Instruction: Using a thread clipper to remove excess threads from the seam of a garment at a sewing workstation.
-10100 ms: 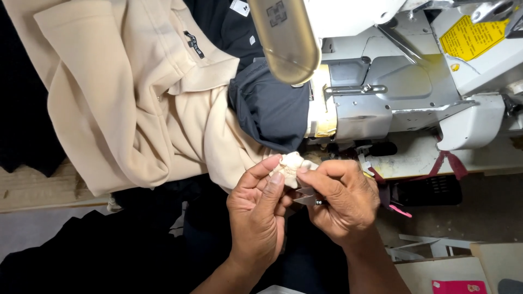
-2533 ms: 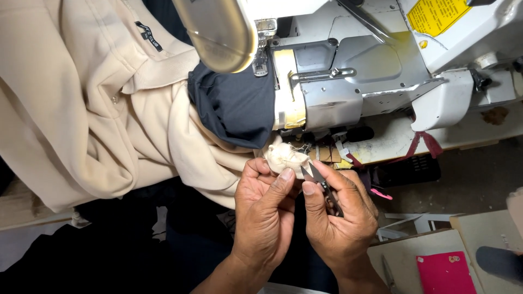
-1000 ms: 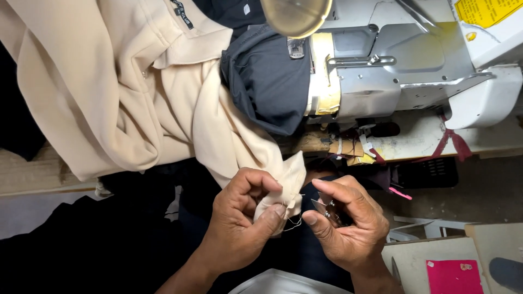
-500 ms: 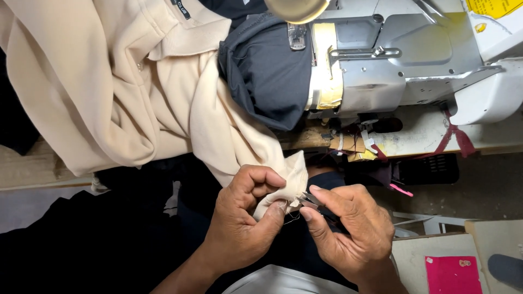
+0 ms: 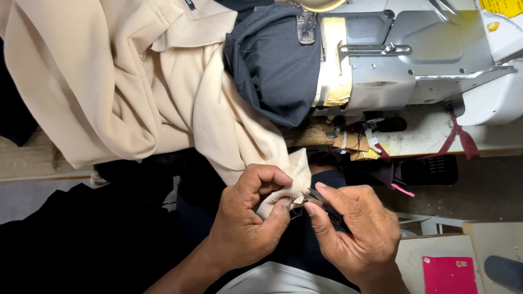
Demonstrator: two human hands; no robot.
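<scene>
A large cream garment (image 5: 125, 92) lies heaped on the table and trails down to my hands. My left hand (image 5: 248, 223) pinches a corner of that cream fabric (image 5: 291, 179) between thumb and fingers. Close beside it, my right hand (image 5: 354, 234) grips small metal thread snips (image 5: 311, 197), their tips touching the pinched corner. A dark thread hangs below the tips. A dark navy garment (image 5: 272, 65) lies bunched against the sewing machine (image 5: 403, 60) above.
The grey sewing machine fills the top right, with yellow tape on its arm and a dark red ribbon (image 5: 460, 133) hanging off the table edge. A pink card (image 5: 449, 275) lies at the bottom right. Black cloth (image 5: 81, 228) covers the lower left.
Over ten seconds my hands dropped lower and away from the machine, drawing the cream corner along. In the last half second the snips closed in on the pinched corner.
</scene>
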